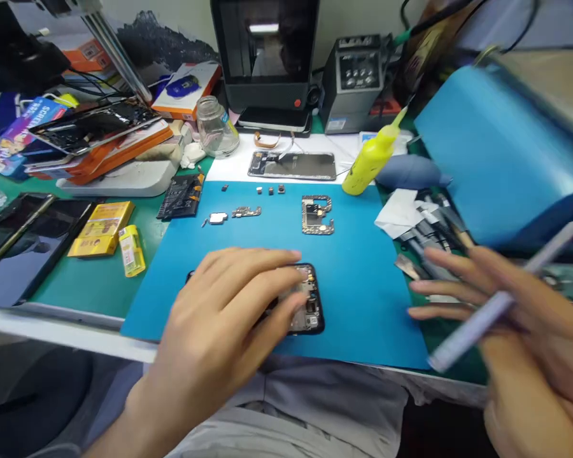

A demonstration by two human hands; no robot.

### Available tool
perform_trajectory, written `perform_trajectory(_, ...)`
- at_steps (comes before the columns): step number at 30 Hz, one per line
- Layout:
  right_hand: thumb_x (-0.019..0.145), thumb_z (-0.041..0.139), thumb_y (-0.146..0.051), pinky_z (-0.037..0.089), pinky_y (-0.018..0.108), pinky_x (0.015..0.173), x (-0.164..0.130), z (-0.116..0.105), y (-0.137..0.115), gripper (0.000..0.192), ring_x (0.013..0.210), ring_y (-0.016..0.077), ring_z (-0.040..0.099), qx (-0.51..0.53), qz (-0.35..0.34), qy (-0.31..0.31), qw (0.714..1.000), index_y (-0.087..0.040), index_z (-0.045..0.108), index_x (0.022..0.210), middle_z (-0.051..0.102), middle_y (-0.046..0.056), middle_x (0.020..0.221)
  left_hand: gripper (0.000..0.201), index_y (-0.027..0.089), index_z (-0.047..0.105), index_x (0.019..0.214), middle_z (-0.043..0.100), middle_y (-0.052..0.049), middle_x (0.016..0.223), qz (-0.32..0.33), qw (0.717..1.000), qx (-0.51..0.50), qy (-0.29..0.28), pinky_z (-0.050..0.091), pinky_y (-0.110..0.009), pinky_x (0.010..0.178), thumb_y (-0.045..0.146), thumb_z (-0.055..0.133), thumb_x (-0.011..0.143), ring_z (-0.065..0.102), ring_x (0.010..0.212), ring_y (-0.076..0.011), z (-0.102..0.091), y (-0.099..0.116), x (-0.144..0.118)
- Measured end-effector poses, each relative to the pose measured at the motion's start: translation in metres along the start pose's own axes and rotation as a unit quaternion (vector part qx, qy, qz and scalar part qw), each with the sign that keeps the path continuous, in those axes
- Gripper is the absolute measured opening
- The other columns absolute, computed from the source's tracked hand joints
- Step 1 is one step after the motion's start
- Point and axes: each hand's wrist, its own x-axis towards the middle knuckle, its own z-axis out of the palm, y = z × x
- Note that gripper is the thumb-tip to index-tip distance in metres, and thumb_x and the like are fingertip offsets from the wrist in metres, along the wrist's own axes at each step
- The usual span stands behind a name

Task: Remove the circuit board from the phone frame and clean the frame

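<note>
I see a bright blue rectangular mat [363,273] over a deep green tabletop [88,286]. My view shows a black-rimmed phone body [311,305], silvery grey inside, and a pale lilac-grey stick-shaped tool [472,331]. The plastic squeeze bottle [368,164] is fluorescent yellow with dark marks; the plastic lighter [132,251], yellow with a whitish label.

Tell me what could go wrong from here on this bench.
Small parts lie loose on the blue mat; a passing sleeve might sweep one away.

The yellow bottle stands close to the screen; if knocked, it could topple onto it.

The right hand holds a slim tool; a slip near the opened phone under the left hand might damage its exposed insides.
</note>
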Motion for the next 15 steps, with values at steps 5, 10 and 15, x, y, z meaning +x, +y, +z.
perform_trajectory(5, 0.123, 0.049, -0.029, 0.067, 0.038, 0.094, 0.004, -0.004, -0.011, 0.04, 0.127, 0.024, 0.078, -0.18, -0.101, -0.087, 0.975, -0.037, 0.076, 0.151, 0.076, 0.001, 0.148, 0.03, 0.031, 0.072, 0.144, 0.073, -0.001, 0.159, 0.104, 0.992, 0.043, -0.059, 0.04, -0.038, 0.129, 0.018, 0.064, 0.118, 0.065, 0.145, -0.0223, -0.002, -0.01, -0.015)
perform_trajectory(10, 0.12, 0.053, -0.016, 0.059, 0.044, 0.09, -0.01, 0.007, -0.011, 0.034, 0.124, 0.0276, 0.074, -0.406, -0.2, -0.019, 0.892, -0.02, 0.075, 0.145, 0.074, 0.006, 0.15, 0.04, 0.032, 0.069, 0.161, 0.069, 0.0, 0.168, 0.167, 0.979, 0.105, -0.049, 0.049, -0.042, 0.127, 0.033, 0.054, 0.123, 0.068, 0.144, -0.0272, 0.011, -0.031, -0.022)
perform_trajectory(15, 0.121, 0.058, -0.023, 0.056, 0.04, 0.096, 0.006, -0.001, -0.021, 0.025, 0.119, 0.0249, 0.072, -0.368, -0.205, 0.029, 0.906, -0.025, 0.078, 0.136, 0.078, 0.004, 0.133, 0.052, 0.033, 0.059, 0.172, 0.064, 0.001, 0.174, 0.16, 0.974, 0.137, -0.082, 0.068, -0.045, 0.115, 0.042, 0.058, 0.121, 0.074, 0.143, -0.0295, 0.015, -0.041, -0.026)
